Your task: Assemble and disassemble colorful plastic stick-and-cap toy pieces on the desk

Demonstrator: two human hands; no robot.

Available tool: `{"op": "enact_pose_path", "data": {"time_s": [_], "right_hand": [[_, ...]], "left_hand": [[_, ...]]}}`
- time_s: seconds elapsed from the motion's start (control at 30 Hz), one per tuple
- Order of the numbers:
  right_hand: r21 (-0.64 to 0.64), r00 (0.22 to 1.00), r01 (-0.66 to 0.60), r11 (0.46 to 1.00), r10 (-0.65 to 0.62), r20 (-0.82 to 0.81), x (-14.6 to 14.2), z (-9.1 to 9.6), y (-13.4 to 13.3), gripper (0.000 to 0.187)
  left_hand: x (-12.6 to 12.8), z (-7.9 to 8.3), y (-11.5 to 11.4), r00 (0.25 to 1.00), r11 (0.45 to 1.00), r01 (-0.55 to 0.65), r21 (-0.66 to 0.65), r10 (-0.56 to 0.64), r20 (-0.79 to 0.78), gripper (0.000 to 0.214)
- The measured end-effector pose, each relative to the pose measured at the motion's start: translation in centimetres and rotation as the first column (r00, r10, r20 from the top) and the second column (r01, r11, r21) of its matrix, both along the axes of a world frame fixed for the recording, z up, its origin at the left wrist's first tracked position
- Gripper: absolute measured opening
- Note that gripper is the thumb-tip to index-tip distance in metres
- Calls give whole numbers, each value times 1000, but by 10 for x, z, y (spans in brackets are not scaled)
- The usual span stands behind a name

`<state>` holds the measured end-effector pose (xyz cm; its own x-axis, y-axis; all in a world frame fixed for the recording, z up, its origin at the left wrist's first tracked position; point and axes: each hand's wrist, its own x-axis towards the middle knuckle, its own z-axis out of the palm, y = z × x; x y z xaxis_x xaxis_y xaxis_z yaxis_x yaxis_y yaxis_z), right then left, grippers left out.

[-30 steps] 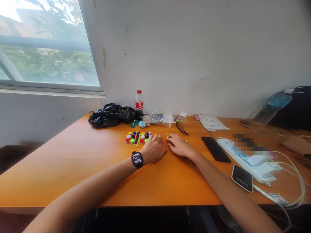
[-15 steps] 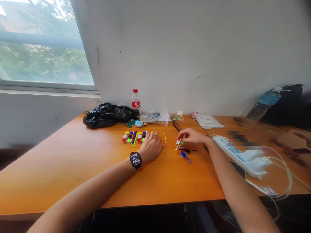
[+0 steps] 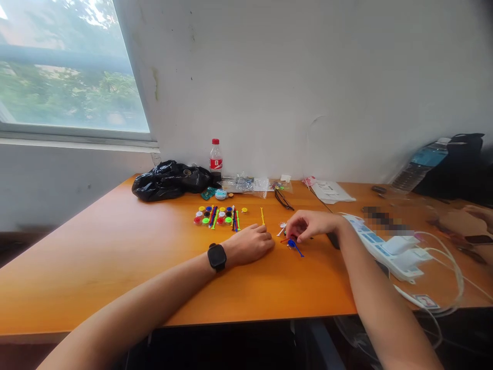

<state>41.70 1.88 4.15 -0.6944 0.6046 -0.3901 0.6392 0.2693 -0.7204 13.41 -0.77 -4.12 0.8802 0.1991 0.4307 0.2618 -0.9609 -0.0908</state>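
My left hand (image 3: 250, 244), with a black watch on its wrist, rests on the orange table (image 3: 115, 267) with its fingers curled loosely; I see nothing in it. My right hand (image 3: 308, 225) hovers over a small pile of coloured plastic sticks (image 3: 293, 244), its fingertips pinched down at them; a blue stick pokes out below the fingers. To the left lies a neat group of coloured round caps and sticks (image 3: 217, 217). A lone yellow stick (image 3: 262, 216) lies between that group and my right hand.
At the back stand a red-capped bottle (image 3: 215, 156), a black plastic bag (image 3: 169, 180), clear bags (image 3: 246, 185) and papers (image 3: 329, 191). A white power strip (image 3: 385, 244) with cables lies at the right. Another person's hand (image 3: 468, 221) shows at the far right.
My left hand slid back toward me, uncovering the right side of the cap group. My right hand moved right to the pile of sticks, then lowered onto it.
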Motion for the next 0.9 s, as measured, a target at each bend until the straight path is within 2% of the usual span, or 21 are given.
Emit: {"op": "enact_pose_path", "data": {"time_s": [0.1,0.23,0.37,0.63,0.77,0.9], "right_hand": [[-34,997,-34,999,36,63,-3,1,-3,43],[8,989,34,999,-35,141,-7,-4,-2,40],[-13,988,72,997,-69,140,-8,-10,-1,35],[-55,982,183,982,-185,-32,-9,-3,-2,18],[-86,965,204,975,-215,-150,-6,-3,0,15],[-103,916,259,960,-278,-290,-8,-8,3,19]], "left_hand": [[-1,-1,1,1000,999,4,-43,-3,25,16],[-2,-1,4,1000,999,3,-45,-2,26,18],[-2,0,4,1000,1000,9,-2,-9,8,21],[-2,-1,0,997,1000,-6,-31,8,71,20],[-2,0,-3,983,996,-40,-76,53,178,19],[-3,3,-5,945,985,-82,-150,125,301,25]]}}
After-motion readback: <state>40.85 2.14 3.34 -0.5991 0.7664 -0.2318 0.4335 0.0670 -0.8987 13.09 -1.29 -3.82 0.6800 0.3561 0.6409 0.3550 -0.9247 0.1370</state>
